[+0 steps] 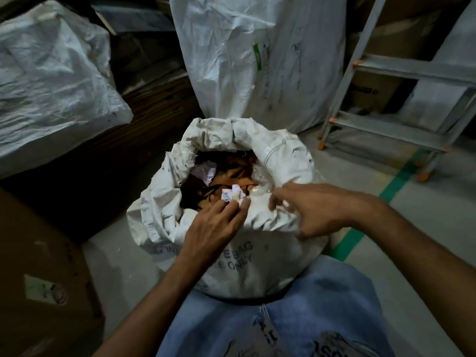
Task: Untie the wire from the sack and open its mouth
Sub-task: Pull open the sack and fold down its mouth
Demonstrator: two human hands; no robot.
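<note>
the sack (257,269) stands upright in the centre of the frame on a grey floor (425,253), touching the person's knee in light blue jeans (322,305) at the bottom edge. its mouth is open, the rim rolled and crumpled outward into a thick collar around a dark opening. inside show brown scraps (231,173), a crumpled paper (233,195) close to the near rim, a second paper wad (204,171) toward the opening's left side, and some clear plastic (260,173) at its right side. the left hand (213,228) lies over the near rim with its fingers stretched out and loose, the fingertips just beside the crumpled paper, grasping nothing. the right hand (316,210) is at the right part of the rim and smeared by motion blur; its fingers (280,199) overlap the sack cloth, but i cannot tell whether they grip it. behind the sack, at top centre, stands a tall white bag (231,60); another white bag (51,86) fills the upper left. a metal ladder (386,99) leans at the upper right, a green stripe (399,181) crosses the floor below it, and a cardboard box (38,279) sits at the lower left.
</note>
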